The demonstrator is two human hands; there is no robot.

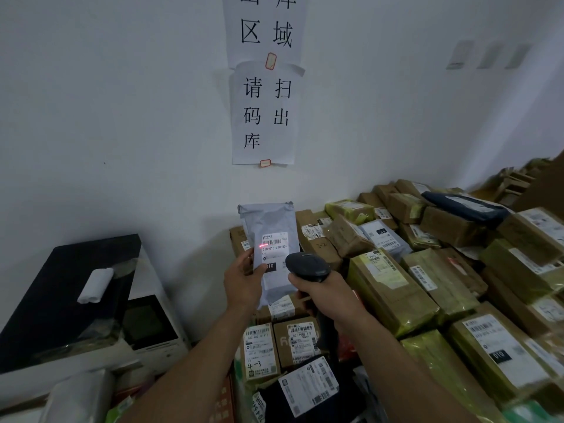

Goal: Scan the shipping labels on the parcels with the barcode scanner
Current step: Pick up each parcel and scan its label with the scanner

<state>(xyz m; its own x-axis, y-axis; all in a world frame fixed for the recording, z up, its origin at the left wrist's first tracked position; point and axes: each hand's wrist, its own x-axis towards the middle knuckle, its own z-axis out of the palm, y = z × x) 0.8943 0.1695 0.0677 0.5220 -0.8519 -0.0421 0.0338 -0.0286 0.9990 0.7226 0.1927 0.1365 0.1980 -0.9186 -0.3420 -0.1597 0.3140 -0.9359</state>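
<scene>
A grey bag (268, 221) is held upright over the left end of the parcel pile (393, 288), pinched by the left grip (244, 285); the scanner (308, 267) is clasped in the right grip (329, 300); the red beam (262, 246) sits at the edge of the label (274, 251), so the barcode may be missed; a read could also be spoiled by creases.
</scene>
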